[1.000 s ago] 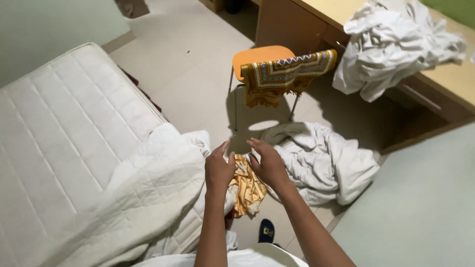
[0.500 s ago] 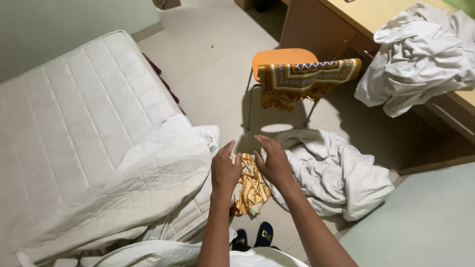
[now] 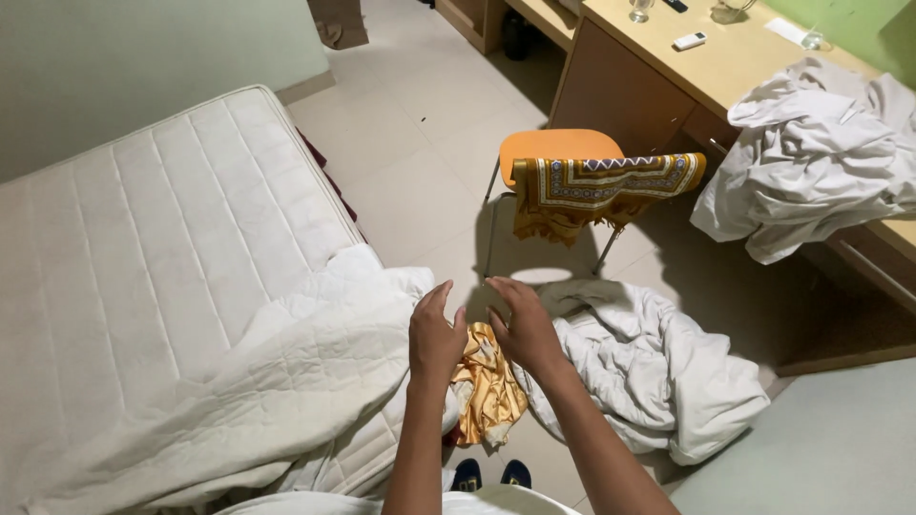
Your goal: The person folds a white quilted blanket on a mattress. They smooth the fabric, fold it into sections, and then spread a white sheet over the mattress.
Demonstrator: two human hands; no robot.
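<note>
We are holding both hands over a shiny gold cloth by the bed.

Our left hand [image 3: 434, 336] and right hand [image 3: 523, 326] are hovering spread, gripping nothing; the gold satin cloth [image 3: 487, 389] is hanging below, between the white quilt [image 3: 286, 381] and a crumpled white sheet [image 3: 649, 362]. It is looking ready to slip to the floor, slick as satin is. Its support is hiding behind our wrists.

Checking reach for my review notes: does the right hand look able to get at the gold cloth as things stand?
Probably yes: the right hand hovers just above the gold cloth, open, with nothing between them; the left hand is alongside.
</note>
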